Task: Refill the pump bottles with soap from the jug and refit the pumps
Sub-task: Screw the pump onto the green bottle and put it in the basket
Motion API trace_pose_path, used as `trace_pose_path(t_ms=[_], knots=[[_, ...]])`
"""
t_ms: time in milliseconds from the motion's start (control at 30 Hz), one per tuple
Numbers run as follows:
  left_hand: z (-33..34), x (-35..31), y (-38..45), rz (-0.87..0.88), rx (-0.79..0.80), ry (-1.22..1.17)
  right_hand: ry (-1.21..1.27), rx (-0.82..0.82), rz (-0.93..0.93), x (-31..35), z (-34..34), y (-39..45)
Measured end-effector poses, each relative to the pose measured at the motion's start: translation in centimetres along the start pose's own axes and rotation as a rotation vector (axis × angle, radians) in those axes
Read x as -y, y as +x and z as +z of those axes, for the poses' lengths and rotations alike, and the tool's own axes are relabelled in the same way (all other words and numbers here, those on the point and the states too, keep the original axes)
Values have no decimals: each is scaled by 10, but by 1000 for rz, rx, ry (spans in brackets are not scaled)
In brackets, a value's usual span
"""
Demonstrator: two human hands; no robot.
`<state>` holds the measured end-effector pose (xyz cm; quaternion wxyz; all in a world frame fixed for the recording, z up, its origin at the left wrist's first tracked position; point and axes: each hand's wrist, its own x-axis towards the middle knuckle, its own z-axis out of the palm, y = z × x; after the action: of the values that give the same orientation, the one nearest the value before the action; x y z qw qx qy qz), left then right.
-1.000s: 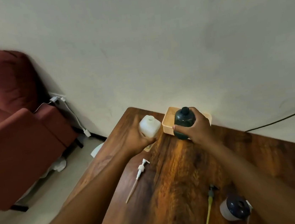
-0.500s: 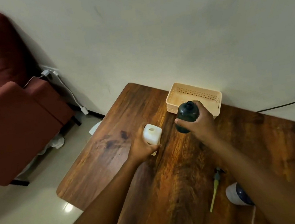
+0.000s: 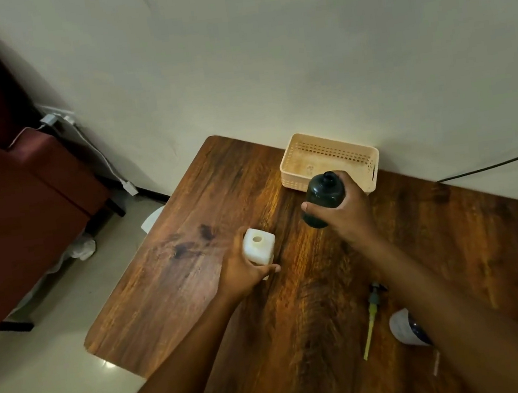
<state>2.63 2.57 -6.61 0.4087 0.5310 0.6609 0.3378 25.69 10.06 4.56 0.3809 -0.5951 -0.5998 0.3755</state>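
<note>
So the left hand has its fingers wrapped around the white bottle, upright on the counter, mouth open and facing up. The right hand grips the dark bottle, held upright just right of and beyond the left fingers, apparently clear of the counter. Its neck looks open, but it's too dark to be sure. A green-tubed pump lies near the right forearm, which half hides a white container, maybe the jug. The white bottle's pump isn't in view.
</note>
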Motion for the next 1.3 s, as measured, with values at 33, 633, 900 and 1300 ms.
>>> trace_pose_path(t_ms=[33, 633, 900, 1300], knots=[[-3, -5, 1, 5, 25, 8, 7, -2, 1, 1, -3, -1], [75, -111, 18, 420, 368, 631, 0, -134, 110, -15, -120, -33], [171, -116, -2, 496, 584, 874, -44, -236, 167, -57, -169, -56], [238, -87, -5, 318, 723, 908, -63, -284, 210, -108, -200, -68]])
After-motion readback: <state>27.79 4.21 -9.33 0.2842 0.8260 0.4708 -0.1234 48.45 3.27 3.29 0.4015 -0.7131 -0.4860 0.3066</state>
